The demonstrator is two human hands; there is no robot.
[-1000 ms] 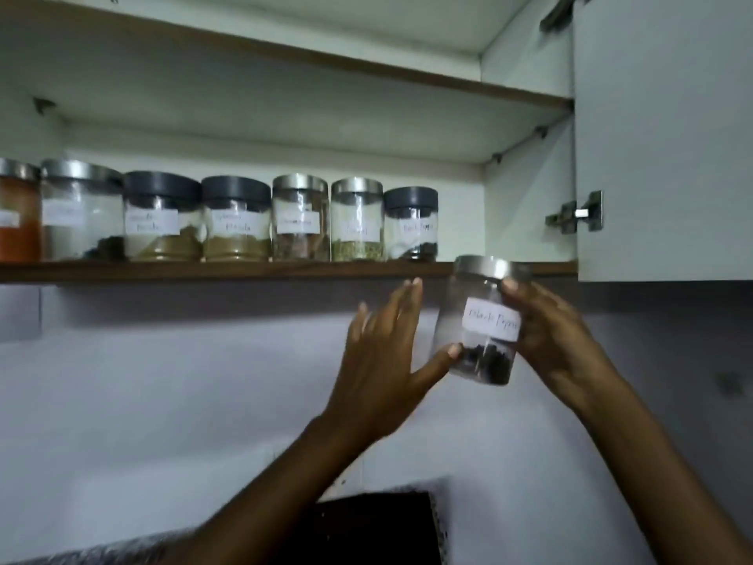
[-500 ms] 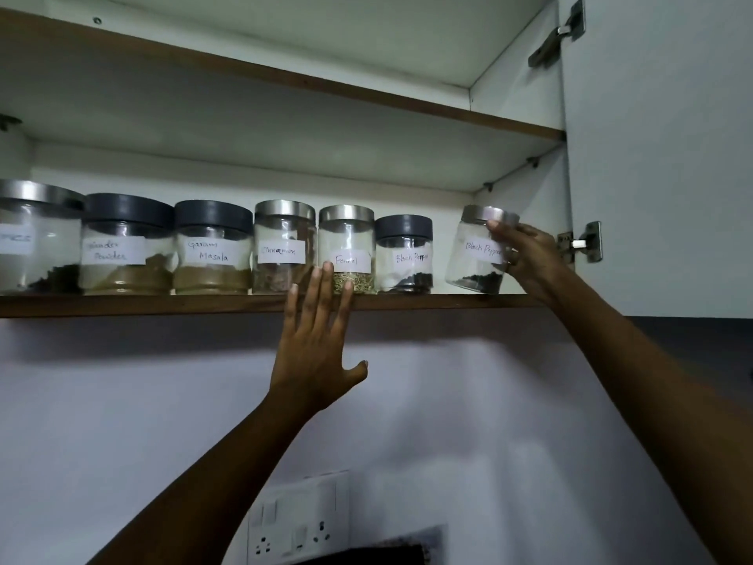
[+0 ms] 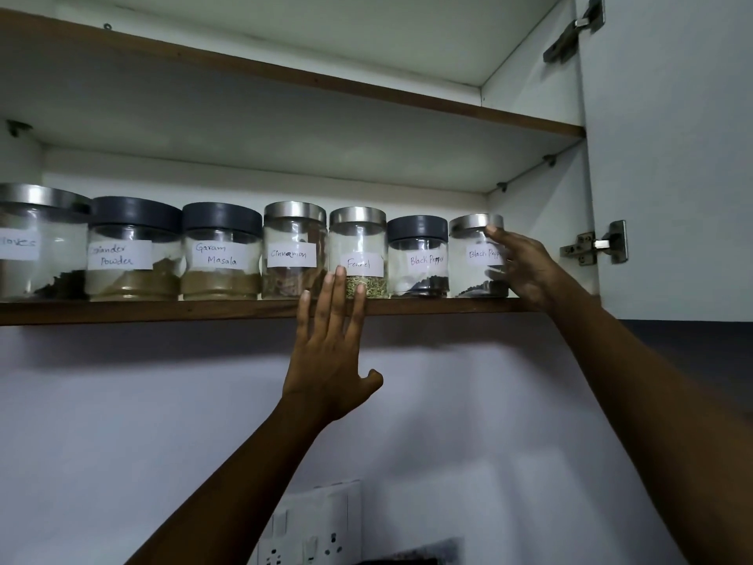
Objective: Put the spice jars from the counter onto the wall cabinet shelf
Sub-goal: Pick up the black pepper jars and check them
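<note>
- Head view looks up at the wall cabinet shelf point(image 3: 163, 311), where the placing step is almost finished. The steel-lidded Black Pepper jar point(image 3: 472, 258) stands upright at the shelf's right end, last in the row and just beside the dark-lidded Black Pepper jar point(image 3: 417, 258). It cannot be told whether the two touch.
- The right hand point(image 3: 525, 267) grips the steel-lidded jar from its right side, with one fingertip on the lid rim and other fingers showing through the glass behind it.
- The left hand point(image 3: 330, 352) is open with straight fingers, raised in front of the shelf's front edge below the Fennel jar point(image 3: 357, 246). It holds nothing, and contact with the edge cannot be confirmed.
- The next move is probably to let go. The right hand has to draw back towards the cabinet door point(image 3: 672, 157) without dragging the jar off the front edge or knocking its neighbour.
- Compared with half a second ago, the jar now sits flat and in line, where it was tilted with its base only just reaching the shelf's right end. A second ago it was below the shelf, held between both hands. The left hand is in much the same place as half a second ago.
</note>
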